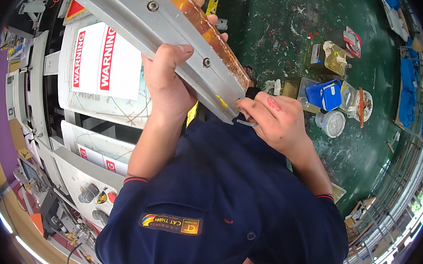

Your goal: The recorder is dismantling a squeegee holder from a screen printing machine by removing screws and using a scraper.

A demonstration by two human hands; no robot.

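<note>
A long aluminium bar (181,50) with an amber strip (215,43) along one side and recessed bolts slants from the top down toward my navy shirt. My left hand (168,81) is closed around it, thumb on the near edge and fingertips showing past the amber side. My right hand (277,122) is closed at the bar's lower end, beside a black fitting (252,92), with a thin, bent, pale piece (246,123) at its fingers; what exactly it holds is partly hidden. A reddish mark shows on that hand's back.
A machine (66,161) with white panels and red-and-white printed sheets (124,79) stands at left. On the stained green floor (272,15) at right sit a blue container (321,95), yellowish containers (326,57) and white buckets (331,123). Blue items (404,89) line a rack farther right.
</note>
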